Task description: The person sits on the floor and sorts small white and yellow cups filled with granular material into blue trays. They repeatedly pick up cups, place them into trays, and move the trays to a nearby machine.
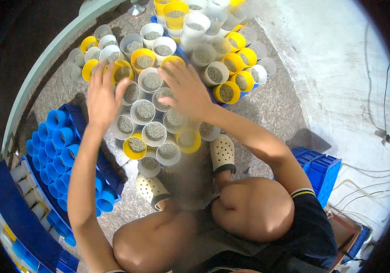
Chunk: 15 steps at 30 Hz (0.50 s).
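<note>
My left hand [102, 99] reaches over the left side of a group of cups filled with grey-green granules. Its fingers are stretched out and the thumb is apart, beside a yellow cup [122, 72]. My right hand [187, 88] is spread over the group's right side, fingertips at another yellow cup [172, 59], which they partly cover. Between the hands stand a white cup [150, 81] and a second white cup [142, 112], both full of granules. Neither hand shows a cup in its grip. Whether the fingertips touch the rims I cannot tell.
Stacked white and yellow cups [196, 26] of granules stand at the far side. A blue crate [117, 179] with blue cups [61, 136] lies at left. Blue crates [315, 170] and cables are by the white wall [336, 91] at right. My feet in clogs [222, 152] flank the nearest cups.
</note>
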Tool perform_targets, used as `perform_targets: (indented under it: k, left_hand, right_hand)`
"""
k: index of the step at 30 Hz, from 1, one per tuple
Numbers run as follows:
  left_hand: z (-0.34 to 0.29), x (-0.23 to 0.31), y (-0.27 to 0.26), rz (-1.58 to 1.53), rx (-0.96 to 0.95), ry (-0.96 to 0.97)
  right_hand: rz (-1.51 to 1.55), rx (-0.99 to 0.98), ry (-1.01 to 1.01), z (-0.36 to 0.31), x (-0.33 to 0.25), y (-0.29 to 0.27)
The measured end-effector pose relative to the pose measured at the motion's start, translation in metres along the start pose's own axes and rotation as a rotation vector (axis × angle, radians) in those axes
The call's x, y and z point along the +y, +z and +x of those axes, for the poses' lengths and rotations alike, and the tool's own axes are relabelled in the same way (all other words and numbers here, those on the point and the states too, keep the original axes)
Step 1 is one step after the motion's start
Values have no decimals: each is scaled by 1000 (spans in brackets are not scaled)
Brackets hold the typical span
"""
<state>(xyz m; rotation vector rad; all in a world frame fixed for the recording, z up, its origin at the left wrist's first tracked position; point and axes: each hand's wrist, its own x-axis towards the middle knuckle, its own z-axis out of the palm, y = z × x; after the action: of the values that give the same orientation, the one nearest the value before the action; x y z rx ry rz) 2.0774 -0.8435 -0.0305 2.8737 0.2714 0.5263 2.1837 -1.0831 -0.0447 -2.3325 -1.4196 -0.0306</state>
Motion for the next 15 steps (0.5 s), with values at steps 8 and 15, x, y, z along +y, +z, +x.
perform_targets:
  k: [8, 15]
  left_hand:
    - [153, -30, 34, -62, -708, -313]
    - [170, -35, 77, -251, -769, -455]
  right_hand:
    - [32, -30, 16, -5, 5, 11]
    - [68, -49, 25, -3, 4, 7]
